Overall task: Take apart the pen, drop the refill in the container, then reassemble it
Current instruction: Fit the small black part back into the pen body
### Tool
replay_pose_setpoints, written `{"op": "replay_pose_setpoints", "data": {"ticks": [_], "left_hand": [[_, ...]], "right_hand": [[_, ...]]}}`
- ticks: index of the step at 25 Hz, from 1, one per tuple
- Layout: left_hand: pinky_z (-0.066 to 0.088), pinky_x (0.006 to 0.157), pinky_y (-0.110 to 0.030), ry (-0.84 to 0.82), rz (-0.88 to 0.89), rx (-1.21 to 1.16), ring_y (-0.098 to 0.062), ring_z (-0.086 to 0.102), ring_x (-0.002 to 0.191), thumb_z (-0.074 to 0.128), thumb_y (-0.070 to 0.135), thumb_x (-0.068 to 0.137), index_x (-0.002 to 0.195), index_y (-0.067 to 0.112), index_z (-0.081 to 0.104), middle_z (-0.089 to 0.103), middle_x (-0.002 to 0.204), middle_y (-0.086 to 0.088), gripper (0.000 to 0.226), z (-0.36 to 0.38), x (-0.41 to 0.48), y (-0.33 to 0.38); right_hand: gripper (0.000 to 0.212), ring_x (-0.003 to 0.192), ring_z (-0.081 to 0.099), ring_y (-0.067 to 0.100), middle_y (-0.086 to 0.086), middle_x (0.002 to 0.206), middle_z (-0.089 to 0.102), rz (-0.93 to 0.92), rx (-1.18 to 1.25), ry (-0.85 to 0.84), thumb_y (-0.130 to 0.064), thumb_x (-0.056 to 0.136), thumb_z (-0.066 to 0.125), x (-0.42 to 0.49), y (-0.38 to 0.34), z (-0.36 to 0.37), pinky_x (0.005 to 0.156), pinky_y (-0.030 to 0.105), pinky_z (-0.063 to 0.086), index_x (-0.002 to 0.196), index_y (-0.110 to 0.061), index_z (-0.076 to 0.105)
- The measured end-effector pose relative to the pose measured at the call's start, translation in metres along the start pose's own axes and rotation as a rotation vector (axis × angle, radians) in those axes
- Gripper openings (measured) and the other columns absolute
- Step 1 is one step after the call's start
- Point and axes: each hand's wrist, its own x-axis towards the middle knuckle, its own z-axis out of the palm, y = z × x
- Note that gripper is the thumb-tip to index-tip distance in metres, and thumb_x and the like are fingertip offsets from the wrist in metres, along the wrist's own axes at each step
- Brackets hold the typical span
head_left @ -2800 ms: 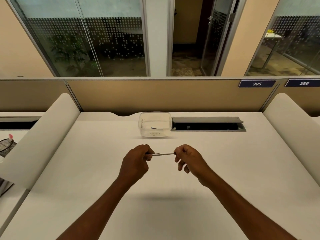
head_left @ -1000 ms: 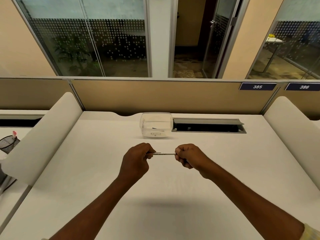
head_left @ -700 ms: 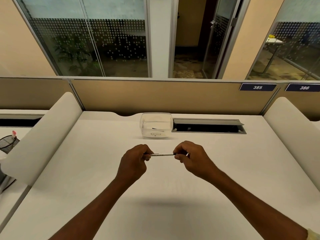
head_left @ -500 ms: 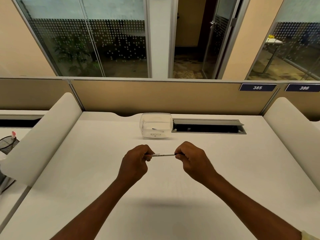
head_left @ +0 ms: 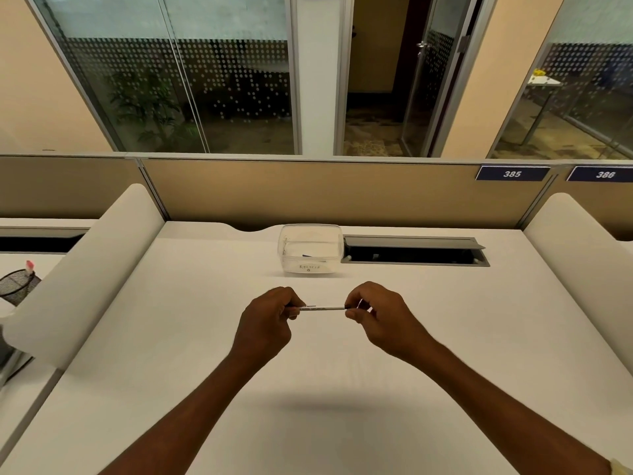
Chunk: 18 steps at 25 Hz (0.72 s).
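A thin white pen [head_left: 322, 307] lies level in the air above the middle of the white desk [head_left: 205, 337]. My left hand [head_left: 267, 320] grips its left end and my right hand [head_left: 376, 313] pinches its right end with thumb and fingertips. Both ends are hidden inside the hands. A clear plastic container [head_left: 310, 248] with a handwritten label stands on the desk just beyond the hands, with a small dark item inside it.
A cable slot [head_left: 414, 252] with its flap raised lies right of the container. Rounded white dividers [head_left: 85, 269] rise on both sides of the desk. A tan partition [head_left: 325, 193] closes the back. A black mesh cup [head_left: 17, 286] stands on the neighbouring desk at left.
My right hand's fingers have shifted and turned on the pen's right end. The pen has stayed level between both hands at about the same spot.
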Motion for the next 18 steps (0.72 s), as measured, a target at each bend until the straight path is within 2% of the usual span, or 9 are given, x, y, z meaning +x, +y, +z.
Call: {"op": "replay_pose_setpoints", "data": {"ticks": [3, 4, 6, 9, 10, 13, 16, 18], "left_hand": [[0.056, 0.064, -0.042, -0.008, 0.004, -0.002, -0.016, 0.063, 0.072, 0.060, -0.012, 0.085, 0.082, 0.022, 0.066, 0.064, 0.074, 0.012, 0.034, 0.003, -0.001, 0.000], [0.056, 0.063, -0.042, -0.004, 0.004, -0.001, -0.015, 0.062, 0.072, 0.060, -0.012, 0.085, 0.082, 0.022, 0.065, 0.064, 0.074, 0.012, 0.034, 0.003, -0.001, 0.001], [0.055, 0.062, -0.041, 0.010, 0.014, 0.003, -0.015, 0.061, 0.071, 0.061, -0.012, 0.084, 0.082, 0.022, 0.065, 0.064, 0.074, 0.012, 0.035, 0.003, -0.001, 0.001], [0.056, 0.062, -0.041, 0.008, 0.025, 0.008, -0.016, 0.062, 0.071, 0.060, -0.014, 0.082, 0.082, 0.021, 0.066, 0.064, 0.074, 0.012, 0.035, 0.001, 0.001, 0.002], [0.056, 0.062, -0.041, 0.011, 0.026, 0.006, -0.016, 0.063, 0.071, 0.059, -0.014, 0.082, 0.082, 0.021, 0.066, 0.065, 0.074, 0.012, 0.035, 0.000, 0.002, 0.002], [0.055, 0.062, -0.039, 0.018, 0.023, 0.011, -0.015, 0.062, 0.072, 0.058, -0.013, 0.082, 0.082, 0.022, 0.065, 0.064, 0.074, 0.012, 0.036, -0.002, 0.005, 0.000], [0.055, 0.062, -0.038, 0.013, 0.025, 0.019, -0.014, 0.061, 0.072, 0.061, -0.014, 0.083, 0.082, 0.022, 0.065, 0.064, 0.074, 0.013, 0.036, -0.001, 0.005, 0.001], [0.054, 0.061, -0.037, 0.014, 0.030, 0.027, -0.014, 0.061, 0.071, 0.062, -0.014, 0.082, 0.081, 0.022, 0.065, 0.063, 0.073, 0.013, 0.036, 0.000, 0.005, 0.003]], "right_hand": [[0.008, 0.076, 0.060, 0.015, -0.004, 0.090, 0.066, -0.252, -0.248, 0.070, -0.007, 0.098, 0.071, -0.004, 0.001, 0.001, 0.066, 0.028, 0.050, 0.095, -0.014, 0.067], [0.008, 0.075, 0.060, 0.018, -0.002, 0.089, 0.067, -0.283, -0.282, 0.076, -0.005, 0.097, 0.070, -0.004, 0.001, 0.001, 0.065, 0.032, 0.051, 0.093, -0.012, 0.068], [0.012, 0.073, 0.061, 0.015, -0.003, 0.085, 0.069, -0.194, -0.238, 0.047, -0.004, 0.098, 0.066, -0.001, 0.000, 0.002, 0.066, 0.034, 0.051, 0.091, -0.012, 0.069], [0.020, 0.070, 0.062, 0.005, -0.010, 0.080, 0.069, 0.071, 0.017, -0.084, -0.011, 0.103, 0.060, 0.005, -0.001, -0.002, 0.068, 0.036, 0.055, 0.088, -0.020, 0.070], [0.017, 0.073, 0.064, 0.005, -0.011, 0.083, 0.069, 0.076, 0.032, -0.087, -0.016, 0.104, 0.062, 0.006, -0.001, -0.003, 0.070, 0.036, 0.056, 0.090, -0.022, 0.070], [0.003, 0.083, 0.062, 0.009, -0.013, 0.093, 0.067, -0.049, -0.073, 0.010, -0.021, 0.101, 0.070, 0.005, -0.005, -0.003, 0.072, 0.025, 0.052, 0.098, -0.022, 0.070], [0.006, 0.077, 0.063, 0.017, -0.002, 0.091, 0.069, -0.245, -0.273, 0.100, -0.007, 0.098, 0.072, 0.001, -0.005, -0.001, 0.067, 0.031, 0.053, 0.096, -0.012, 0.070], [0.010, 0.074, 0.063, 0.022, 0.001, 0.087, 0.069, -0.291, -0.324, 0.115, 0.001, 0.094, 0.071, 0.000, -0.004, 0.001, 0.064, 0.036, 0.053, 0.091, -0.009, 0.070]]}}
